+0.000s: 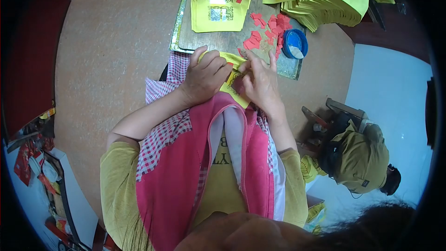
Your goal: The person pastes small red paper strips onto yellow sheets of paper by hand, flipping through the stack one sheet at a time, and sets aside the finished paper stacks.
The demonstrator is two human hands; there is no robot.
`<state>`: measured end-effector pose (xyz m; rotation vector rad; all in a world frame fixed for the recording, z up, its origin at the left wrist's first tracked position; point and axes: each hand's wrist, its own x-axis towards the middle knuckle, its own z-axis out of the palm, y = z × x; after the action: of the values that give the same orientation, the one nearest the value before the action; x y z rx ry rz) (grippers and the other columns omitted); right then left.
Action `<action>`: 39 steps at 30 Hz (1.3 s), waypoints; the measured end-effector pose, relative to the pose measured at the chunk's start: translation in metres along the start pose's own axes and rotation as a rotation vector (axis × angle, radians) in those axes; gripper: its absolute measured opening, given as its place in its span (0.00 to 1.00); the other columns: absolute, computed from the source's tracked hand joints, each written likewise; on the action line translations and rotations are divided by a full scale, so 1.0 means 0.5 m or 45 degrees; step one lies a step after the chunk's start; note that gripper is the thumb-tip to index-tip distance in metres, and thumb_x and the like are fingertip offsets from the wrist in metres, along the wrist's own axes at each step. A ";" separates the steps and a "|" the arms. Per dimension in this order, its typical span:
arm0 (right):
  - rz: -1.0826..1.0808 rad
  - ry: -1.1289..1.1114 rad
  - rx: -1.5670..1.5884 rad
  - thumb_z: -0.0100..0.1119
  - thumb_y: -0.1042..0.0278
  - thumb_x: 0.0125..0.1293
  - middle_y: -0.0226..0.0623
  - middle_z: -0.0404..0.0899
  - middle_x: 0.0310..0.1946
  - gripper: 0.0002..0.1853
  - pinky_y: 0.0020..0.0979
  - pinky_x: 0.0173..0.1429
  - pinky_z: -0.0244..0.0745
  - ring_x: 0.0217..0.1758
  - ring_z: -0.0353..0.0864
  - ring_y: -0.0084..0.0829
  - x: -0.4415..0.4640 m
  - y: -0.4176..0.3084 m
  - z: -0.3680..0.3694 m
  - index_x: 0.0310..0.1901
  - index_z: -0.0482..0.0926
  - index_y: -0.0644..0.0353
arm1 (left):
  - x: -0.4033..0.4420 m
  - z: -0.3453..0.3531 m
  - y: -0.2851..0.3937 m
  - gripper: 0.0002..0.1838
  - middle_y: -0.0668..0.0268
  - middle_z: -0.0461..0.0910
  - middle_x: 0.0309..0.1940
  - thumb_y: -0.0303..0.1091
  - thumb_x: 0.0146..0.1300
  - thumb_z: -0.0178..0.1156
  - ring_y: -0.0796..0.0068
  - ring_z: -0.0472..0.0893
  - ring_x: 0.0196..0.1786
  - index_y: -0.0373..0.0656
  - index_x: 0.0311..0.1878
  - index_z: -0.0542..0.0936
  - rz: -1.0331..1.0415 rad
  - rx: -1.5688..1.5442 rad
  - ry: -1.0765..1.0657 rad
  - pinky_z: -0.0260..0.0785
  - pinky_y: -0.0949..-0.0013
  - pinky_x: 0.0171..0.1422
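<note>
A printed yellow paper sheet (236, 89) is between my two hands, over the pink apron (204, 125) at the near edge of the worktable (206, 43). My left hand (207, 75) has its fingers curled on the sheet's left side, with a small red piece (230, 64) beside its fingertips. My right hand (261, 78) pinches the sheet's right side, its other fingers bent or raised. Beyond them lie scattered red paper pieces (252, 41) and a blue round tub (295, 44) with whitish paste inside.
A stack of printed yellow sheets (218, 14) lies at the table's back left, and a thick fanned stack (325, 0) at the back right. A person in an olive jacket (364, 158) is at the right. Bags and odds and ends (46, 172) line the left wall.
</note>
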<state>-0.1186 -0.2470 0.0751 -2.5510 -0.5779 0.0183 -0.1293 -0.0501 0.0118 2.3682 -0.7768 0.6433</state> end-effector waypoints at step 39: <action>-0.030 0.227 -0.513 0.56 0.76 0.64 0.46 0.75 0.67 0.19 0.51 0.79 0.54 0.73 0.69 0.46 0.082 0.238 0.068 0.54 0.85 0.50 | 0.000 -0.002 0.001 0.07 0.70 0.79 0.42 0.32 0.57 0.67 0.68 0.78 0.55 0.48 0.40 0.85 -0.002 0.025 0.007 0.59 0.48 0.72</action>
<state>-0.0381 -0.3060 -0.0090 -2.8907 -0.5895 -0.3653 -0.1299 -0.0499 0.0128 2.3840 -0.7700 0.6593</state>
